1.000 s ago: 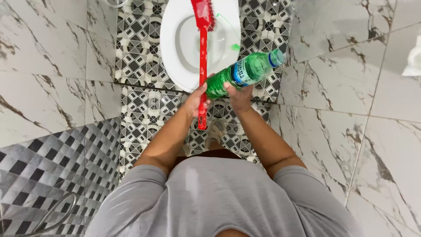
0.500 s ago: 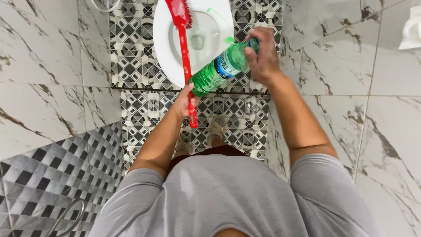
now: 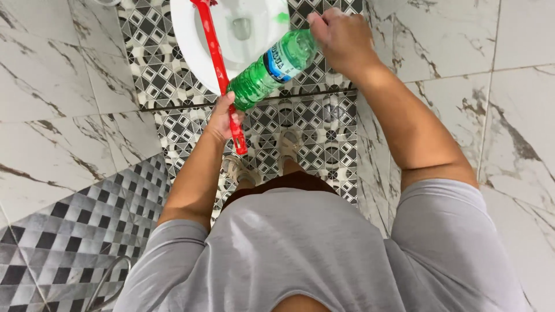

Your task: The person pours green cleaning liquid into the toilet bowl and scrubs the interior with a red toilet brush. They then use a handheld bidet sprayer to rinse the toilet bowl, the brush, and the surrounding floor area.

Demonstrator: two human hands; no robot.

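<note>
Green bottle (image 3: 272, 68) now lies tilted over the white toilet bowl (image 3: 191, 46); the right hand (image 3: 341, 36) has slid to its neck, gripping closed, while the left hand (image 3: 222, 118) still clasps the red brush (image 3: 222, 75), suggesting pouring.

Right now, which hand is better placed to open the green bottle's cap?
Right hand: it already grips the cap end of the green bottle, while the left hand holds the bottle's base and the red brush handle.

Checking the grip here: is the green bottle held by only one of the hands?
No: the left hand holds the green bottle at its base, along with the red brush handle, while the right hand grips its top.
</note>
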